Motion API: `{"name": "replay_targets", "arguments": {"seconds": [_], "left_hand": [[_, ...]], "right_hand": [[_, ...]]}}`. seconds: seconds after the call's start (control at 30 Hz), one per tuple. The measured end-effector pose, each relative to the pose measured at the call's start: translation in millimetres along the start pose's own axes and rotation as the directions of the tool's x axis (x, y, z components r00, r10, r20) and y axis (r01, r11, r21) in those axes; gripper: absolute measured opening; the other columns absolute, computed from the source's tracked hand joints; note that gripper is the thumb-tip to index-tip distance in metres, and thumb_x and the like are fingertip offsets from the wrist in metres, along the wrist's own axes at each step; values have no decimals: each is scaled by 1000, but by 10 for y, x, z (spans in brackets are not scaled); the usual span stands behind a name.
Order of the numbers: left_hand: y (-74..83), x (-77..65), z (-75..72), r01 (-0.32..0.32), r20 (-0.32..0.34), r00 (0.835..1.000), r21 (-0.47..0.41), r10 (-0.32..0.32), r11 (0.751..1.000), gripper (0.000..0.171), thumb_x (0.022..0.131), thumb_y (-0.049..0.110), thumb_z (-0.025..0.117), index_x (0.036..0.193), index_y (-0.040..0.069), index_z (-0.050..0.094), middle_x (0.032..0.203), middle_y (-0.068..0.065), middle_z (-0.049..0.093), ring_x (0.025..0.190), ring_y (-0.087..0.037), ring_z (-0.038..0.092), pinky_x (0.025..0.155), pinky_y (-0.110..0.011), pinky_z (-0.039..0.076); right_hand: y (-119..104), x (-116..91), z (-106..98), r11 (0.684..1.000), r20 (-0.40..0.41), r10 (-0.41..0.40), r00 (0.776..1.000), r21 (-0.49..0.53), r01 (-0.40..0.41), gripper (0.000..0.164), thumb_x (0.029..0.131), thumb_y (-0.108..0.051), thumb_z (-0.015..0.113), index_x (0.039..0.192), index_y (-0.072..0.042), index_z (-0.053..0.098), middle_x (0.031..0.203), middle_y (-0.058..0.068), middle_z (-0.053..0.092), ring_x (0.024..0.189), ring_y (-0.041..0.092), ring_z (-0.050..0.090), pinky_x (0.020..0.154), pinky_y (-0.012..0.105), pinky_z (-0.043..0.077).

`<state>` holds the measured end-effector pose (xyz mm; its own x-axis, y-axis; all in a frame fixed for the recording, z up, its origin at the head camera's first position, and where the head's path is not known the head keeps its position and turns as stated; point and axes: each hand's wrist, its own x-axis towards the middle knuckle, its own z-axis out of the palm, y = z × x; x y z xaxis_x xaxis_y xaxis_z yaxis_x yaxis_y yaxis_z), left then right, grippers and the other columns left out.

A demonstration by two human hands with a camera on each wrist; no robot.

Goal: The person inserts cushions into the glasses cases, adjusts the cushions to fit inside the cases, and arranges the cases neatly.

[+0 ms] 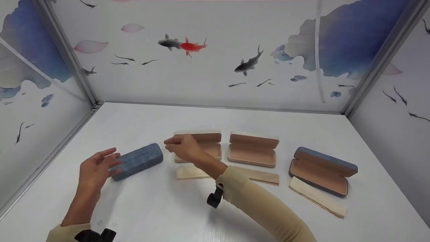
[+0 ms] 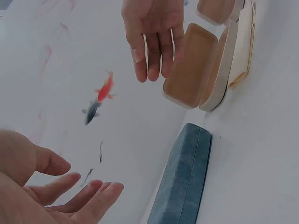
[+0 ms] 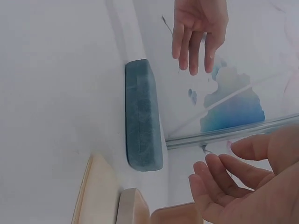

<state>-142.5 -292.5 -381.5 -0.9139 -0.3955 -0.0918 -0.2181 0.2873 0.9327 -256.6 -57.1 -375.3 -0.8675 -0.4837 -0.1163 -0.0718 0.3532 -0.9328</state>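
Observation:
A closed blue glasses case (image 1: 139, 162) lies at an angle on the left of the white table. My left hand (image 1: 95, 168) hovers by its left end with fingers spread and bent a little, holding nothing. My right hand (image 1: 184, 147) is raised beyond its other end, overlapping an open cream glasses case (image 1: 215, 151) in the head view. Its fingers bend loosely around air, as the right wrist view shows at the hand (image 3: 247, 182). In that view the blue case (image 3: 142, 116) stands apart from both hands.
Another open cream case (image 1: 252, 156) and an open blue case (image 1: 320, 173), both lined in tan, stand to the right. Folded cream cloths lie before the open cases, one cloth (image 1: 317, 198) at the far right. Printed panels (image 1: 215, 84) wall in the table.

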Motion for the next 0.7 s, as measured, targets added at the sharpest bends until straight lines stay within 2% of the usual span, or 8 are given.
{"name": "replay_targets", "arguments": {"seconds": [0.2,0.43,0.53,0.7], "left_hand": [[86,-70,167,-46,-8,999,-10,46,999,44,106,27,49,145,6,49,139,-14,62,90,10,66,81,-16,57],[148,-97,367,-85,42,995,-32,87,996,41,105,26,53,138,2,54,126,-10,70,89,5,69,80,-18,59],[142,-99,466,-93,56,994,-36,94,995,39,104,23,55,135,0,56,123,-14,70,87,2,70,78,-20,59],[116,-80,641,-90,78,993,10,89,996,36,103,20,57,133,0,57,126,-23,66,93,-8,72,77,-21,60]], "right_hand": [[-15,-227,-153,992,28,-112,993,-50,113,27,100,-19,61,124,-12,71,127,4,69,114,14,65,94,29,55],[-59,-422,-356,978,17,-168,986,-120,169,27,99,-19,63,123,-14,73,130,3,69,116,17,65,93,30,55],[-58,-474,-432,970,29,-203,979,-130,205,28,99,-18,60,124,-12,72,129,4,70,116,17,64,93,30,53],[-35,-573,-539,949,24,-277,961,-150,277,27,100,-13,57,122,-10,73,126,7,71,113,18,65,93,32,53]]}}
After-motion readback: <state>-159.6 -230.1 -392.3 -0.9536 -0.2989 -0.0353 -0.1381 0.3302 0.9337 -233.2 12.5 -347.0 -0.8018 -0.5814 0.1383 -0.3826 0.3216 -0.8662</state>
